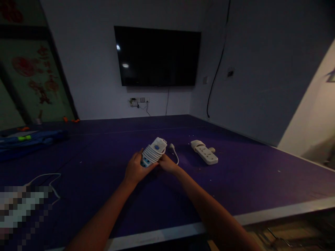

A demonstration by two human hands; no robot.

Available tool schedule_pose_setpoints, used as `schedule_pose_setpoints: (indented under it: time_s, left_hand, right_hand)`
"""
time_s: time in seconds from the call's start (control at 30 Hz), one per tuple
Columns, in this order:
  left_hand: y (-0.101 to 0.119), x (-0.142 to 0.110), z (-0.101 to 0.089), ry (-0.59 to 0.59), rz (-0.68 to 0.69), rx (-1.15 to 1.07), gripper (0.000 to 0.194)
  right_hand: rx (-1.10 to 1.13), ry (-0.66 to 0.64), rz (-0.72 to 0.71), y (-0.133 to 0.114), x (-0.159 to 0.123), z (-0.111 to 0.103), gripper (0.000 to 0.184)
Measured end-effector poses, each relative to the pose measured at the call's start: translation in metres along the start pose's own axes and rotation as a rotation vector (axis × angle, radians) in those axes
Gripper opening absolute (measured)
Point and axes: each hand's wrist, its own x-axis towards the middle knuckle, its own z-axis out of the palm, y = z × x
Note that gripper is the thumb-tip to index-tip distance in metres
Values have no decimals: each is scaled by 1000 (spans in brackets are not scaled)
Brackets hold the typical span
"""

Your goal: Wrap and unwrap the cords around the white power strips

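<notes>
A white power strip point(154, 152) with blue sockets and a blue switch is held up above the purple surface, its white cord wound around its middle in several turns. My left hand point(135, 168) is closed on its near left end, thumb and fingers on either side. At the strip's right side is my right hand point(167, 164), its fingers curled and partly hidden behind the strip and cord. A loose end of white cord with a plug point(171, 146) hangs out to the right of it. Another white power strip point(206, 156), also wrapped with cord at its far end, lies farther right.
The purple tabletop point(117, 205) has a pale front edge and small white scraps. Folded blue cloth point(44, 137) lies at the left; a thin white cable point(56, 183) is nearer, beside a blurred-out patch. A television point(158, 57) hangs on the back wall above wall sockets point(142, 100).
</notes>
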Motion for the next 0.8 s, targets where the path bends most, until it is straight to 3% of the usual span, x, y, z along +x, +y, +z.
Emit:
schedule_pose_setpoints:
  time_s: [0.1, 0.27, 0.5, 0.8]
  left_hand:
    - [-11, 6, -3, 17, -142, -9, 66]
    - [-30, 15, -12, 53, -335, -27, 49]
    - [-40, 16, -7, 61, -409, -26, 50]
    - [-40, 16, -2, 8, -490, -2, 46]
  right_hand:
    - [-238, -70, 63, -4, -5, -8, 20]
    - [-622, -33, 51, -9, -10, -18, 20]
    - [-960, -65, 97, -36, -11, -13, 31]
    - [-1112, -144, -12, -58, -14, -4, 34]
